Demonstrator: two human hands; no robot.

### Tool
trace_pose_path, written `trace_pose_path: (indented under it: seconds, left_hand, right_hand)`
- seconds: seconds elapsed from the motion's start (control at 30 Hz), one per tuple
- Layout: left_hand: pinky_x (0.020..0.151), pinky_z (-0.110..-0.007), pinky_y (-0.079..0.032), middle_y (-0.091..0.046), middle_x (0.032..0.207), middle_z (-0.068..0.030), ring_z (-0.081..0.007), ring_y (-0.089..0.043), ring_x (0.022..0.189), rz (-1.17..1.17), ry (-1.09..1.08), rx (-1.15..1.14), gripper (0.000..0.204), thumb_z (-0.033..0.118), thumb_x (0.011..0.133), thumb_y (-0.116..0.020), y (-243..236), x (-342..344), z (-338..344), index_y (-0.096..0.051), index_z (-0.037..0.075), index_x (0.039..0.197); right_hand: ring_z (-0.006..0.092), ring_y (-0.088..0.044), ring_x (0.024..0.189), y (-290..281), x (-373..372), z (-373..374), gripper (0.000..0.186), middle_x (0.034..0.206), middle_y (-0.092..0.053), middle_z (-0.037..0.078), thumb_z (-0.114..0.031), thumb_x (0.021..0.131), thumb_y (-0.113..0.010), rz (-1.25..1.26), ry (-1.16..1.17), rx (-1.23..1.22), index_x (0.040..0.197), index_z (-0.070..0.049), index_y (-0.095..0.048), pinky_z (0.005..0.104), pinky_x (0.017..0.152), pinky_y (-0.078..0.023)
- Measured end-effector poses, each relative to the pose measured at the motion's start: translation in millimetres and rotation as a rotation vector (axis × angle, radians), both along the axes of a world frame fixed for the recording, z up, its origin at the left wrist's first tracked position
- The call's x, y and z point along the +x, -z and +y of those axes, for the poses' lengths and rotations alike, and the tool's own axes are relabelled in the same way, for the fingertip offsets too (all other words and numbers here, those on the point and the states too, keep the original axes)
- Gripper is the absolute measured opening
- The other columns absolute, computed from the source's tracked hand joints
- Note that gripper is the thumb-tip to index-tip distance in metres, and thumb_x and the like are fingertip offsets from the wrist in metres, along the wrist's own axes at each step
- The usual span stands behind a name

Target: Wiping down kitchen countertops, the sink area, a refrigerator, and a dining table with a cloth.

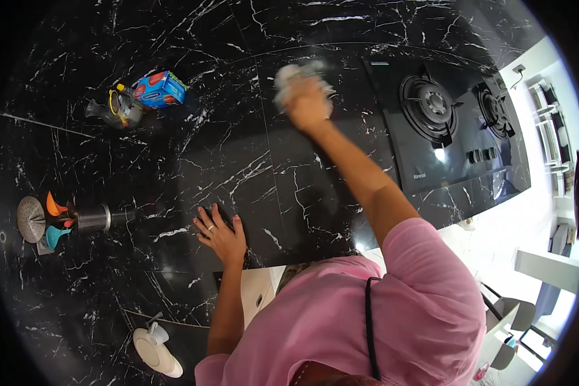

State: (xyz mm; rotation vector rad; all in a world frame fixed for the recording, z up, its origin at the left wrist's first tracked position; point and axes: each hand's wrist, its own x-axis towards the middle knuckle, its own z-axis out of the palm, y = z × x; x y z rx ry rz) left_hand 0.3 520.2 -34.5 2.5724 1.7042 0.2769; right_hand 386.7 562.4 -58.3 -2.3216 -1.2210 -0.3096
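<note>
My right hand (307,106) presses a crumpled greyish-white cloth (292,74) onto the black marbled countertop (231,151), toward its far side and left of the gas hob. Motion smears the cloth and the fingers a little. Near the counter's front edge, my left hand (222,237) lies flat on the surface with its fingers spread, a ring on one of them. Nothing is in it.
A black gas hob (405,154) with burners takes up the right. At the far left stand a blue box (161,90) and a glass jug (127,110). A metal utensil holder (95,218) with colourful utensils is at left; a cream appliance (153,352) sits lower left.
</note>
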Motion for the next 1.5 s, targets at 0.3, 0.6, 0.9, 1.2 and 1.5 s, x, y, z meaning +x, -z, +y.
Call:
trace_pose_path:
  seconds: [0.3,0.6,0.9,1.2,1.5]
  left_hand:
    - [0.11,-0.066,-0.016,-0.02,0.159,-0.0203,-0.0475,-0.014,0.146,-0.02,0.003,-0.02,0.063,0.039,0.092,-0.055,-0.8,1.9,2.8,-0.039,0.011,0.146]
    - [0.11,-0.066,-0.015,-0.018,0.16,-0.0196,-0.0476,-0.012,0.146,0.024,-0.026,-0.044,0.065,0.04,0.09,-0.054,-9.6,3.7,4.0,-0.038,0.011,0.146]
    - [0.108,-0.068,-0.015,-0.018,0.159,-0.0215,-0.0492,-0.012,0.145,0.002,-0.029,-0.11,0.069,0.043,0.087,-0.059,-16.5,8.1,3.4,-0.04,0.011,0.145]
    - [0.11,-0.068,-0.012,-0.019,0.159,-0.0199,-0.0479,-0.01,0.146,-0.045,-0.028,-0.104,0.066,0.043,0.091,-0.056,-7.1,-11.3,-1.5,-0.038,0.013,0.146]
    - [0.11,-0.067,-0.013,-0.022,0.159,-0.0188,-0.0466,-0.014,0.145,-0.114,0.024,-0.024,0.061,0.042,0.093,-0.056,-2.4,-3.5,3.1,-0.041,0.015,0.146]
  right_hand:
    - [0.0367,-0.049,0.122,13.0,166.1,-16.5,0.051,0.133,-0.053,0.018,-0.033,0.093,-0.055,-0.221,-0.066,0.03,0.137,-0.009,-0.048,0.0471,0.104,-0.039]
    - [0.0441,-0.036,0.135,11.7,49.8,125.0,0.05,0.141,-0.049,0.016,-0.036,0.094,-0.054,-0.129,0.141,-0.07,0.137,-0.011,-0.049,0.0555,0.104,-0.036]
    - [0.0421,-0.037,0.134,-10.9,-70.5,222.6,0.05,0.145,-0.045,0.014,-0.033,0.095,-0.054,-0.096,-0.359,-0.073,0.141,-0.015,-0.047,0.0569,0.104,-0.036]
    - [0.0399,-0.035,0.138,-7.8,-129.1,53.8,0.058,0.151,-0.041,0.012,-0.036,0.092,-0.058,-0.167,-0.885,-0.142,0.145,-0.021,-0.045,0.0604,0.108,-0.033]
    - [0.0442,-0.036,0.137,-10.7,-132.4,-19.3,0.048,0.148,-0.045,0.011,-0.032,0.095,-0.054,-0.208,-0.287,-0.139,0.14,-0.018,-0.051,0.0597,0.106,-0.034]
